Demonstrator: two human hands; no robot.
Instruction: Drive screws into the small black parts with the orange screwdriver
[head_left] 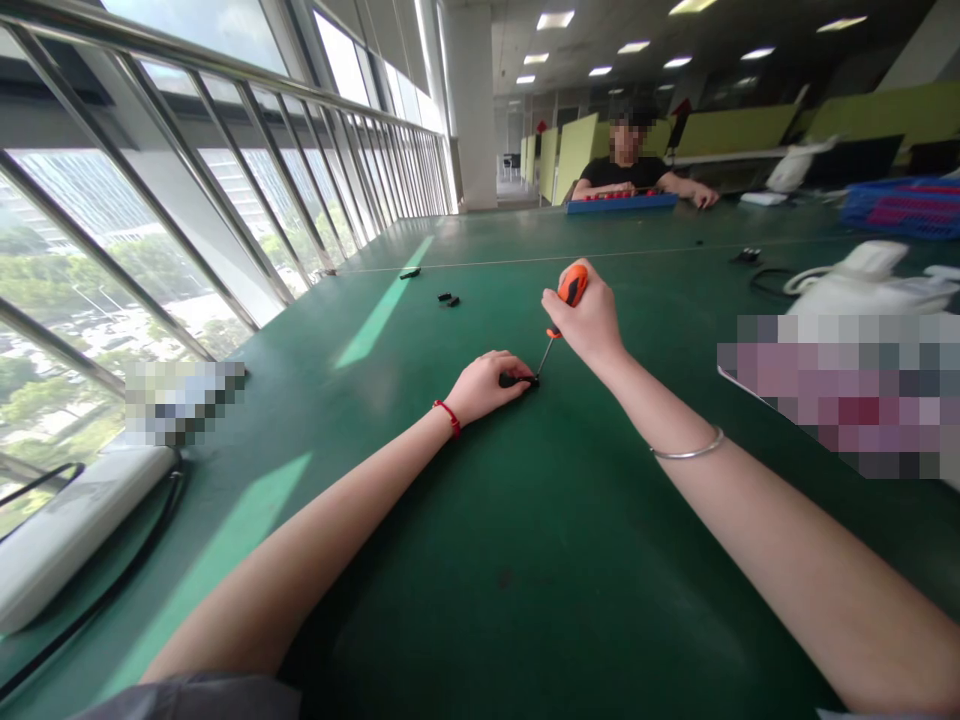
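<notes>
Stretching across most of the view, the green desk (450,560) is bordered on the left by a metal railing (187,58). At its far end a person (622,175) in a dark top is seen behind a blue tray (622,205). At the near left, a long white box (82,530) is laid along the edge.

The right grip (591,315) is raised above the desk and closed around the orange-and-black handle of a screwdriver (573,286), whose shaft is slanted down to the left. The left grip (484,388) is rested on the desk, with a small black part (531,381) pinched in it. The part is thus held low on the desk, below and to the left of the right grip; the screwdriver's tip is placed at its right end, though whether contact is made cannot be told. Beyond the left grip, a slender black piece (410,273) is seen, with two smaller black bits (454,302) set close together nearer by.
</notes>
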